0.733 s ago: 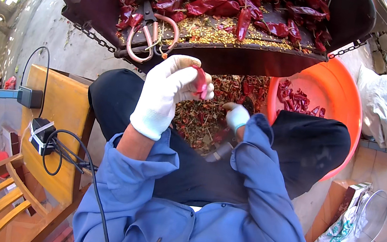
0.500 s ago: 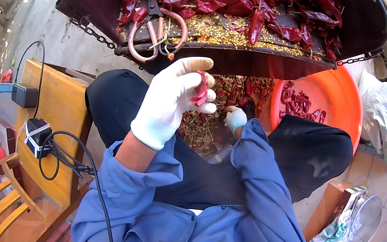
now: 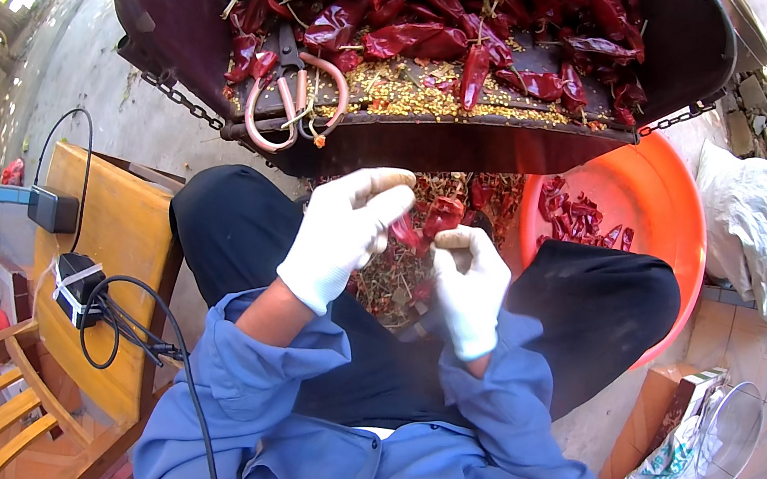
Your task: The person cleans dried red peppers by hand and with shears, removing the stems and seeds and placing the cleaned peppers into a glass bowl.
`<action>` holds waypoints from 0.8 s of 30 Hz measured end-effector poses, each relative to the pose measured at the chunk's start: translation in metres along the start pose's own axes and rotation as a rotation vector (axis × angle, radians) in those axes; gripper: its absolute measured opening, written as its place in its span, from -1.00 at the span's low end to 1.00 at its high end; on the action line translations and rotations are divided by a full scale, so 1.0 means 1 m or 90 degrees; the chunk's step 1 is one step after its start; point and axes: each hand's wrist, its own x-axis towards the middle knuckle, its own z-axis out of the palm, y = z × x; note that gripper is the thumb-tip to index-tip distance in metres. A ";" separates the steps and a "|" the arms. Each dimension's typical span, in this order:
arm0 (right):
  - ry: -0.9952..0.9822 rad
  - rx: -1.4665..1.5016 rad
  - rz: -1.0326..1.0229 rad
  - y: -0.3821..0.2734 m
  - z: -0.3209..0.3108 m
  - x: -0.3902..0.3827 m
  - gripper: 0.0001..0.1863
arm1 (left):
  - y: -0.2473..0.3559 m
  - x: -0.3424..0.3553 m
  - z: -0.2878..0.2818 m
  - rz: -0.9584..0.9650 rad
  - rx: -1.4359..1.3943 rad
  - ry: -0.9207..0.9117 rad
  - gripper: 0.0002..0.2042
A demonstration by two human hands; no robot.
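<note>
Both my hands wear white gloves and are close together over my lap. My left hand (image 3: 329, 236) is closed, with a red dried chili piece (image 3: 405, 231) at its fingertips. Opposite it, my right hand (image 3: 471, 289) pinches another piece of red dried chili (image 3: 443, 215), and the two pieces nearly touch or overlap. Ahead of them, a dark bin (image 3: 398, 147) holds a heap of glossy dried red chilies (image 3: 425, 41), with yellow seeds scattered along its near edge. Scissors (image 3: 289, 54) with pink handles lie at that edge, left of the middle.
An orange-red basin (image 3: 683, 217) with cut chili pieces (image 3: 588, 217) stands right of the bin. Stems and scraps (image 3: 386, 285) lie between my knees. To the left is a wooden chair (image 3: 112, 277) with black cables; a white sack (image 3: 757, 224) and a mesh strainer (image 3: 729, 440) are at the right.
My right hand has come up from the scraps between my knees to meet the left, now holding a chili piece. My left hand has lowered slightly, still holding its piece.
</note>
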 end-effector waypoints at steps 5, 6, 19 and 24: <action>0.040 -0.219 -0.397 -0.035 -0.015 -0.005 -0.80 | -0.021 0.001 0.008 0.188 0.269 -0.099 -0.57; 0.024 -0.198 -0.360 -0.037 -0.012 -0.010 -0.76 | -0.012 -0.004 0.010 0.092 0.244 -0.107 -0.60; -0.105 -0.153 -0.071 -0.050 -0.042 0.006 -0.81 | -0.025 -0.011 0.016 0.554 0.736 0.033 -0.78; -0.064 -0.305 -0.275 -0.042 -0.034 0.003 -0.77 | -0.025 -0.011 0.013 0.607 0.844 0.038 -0.82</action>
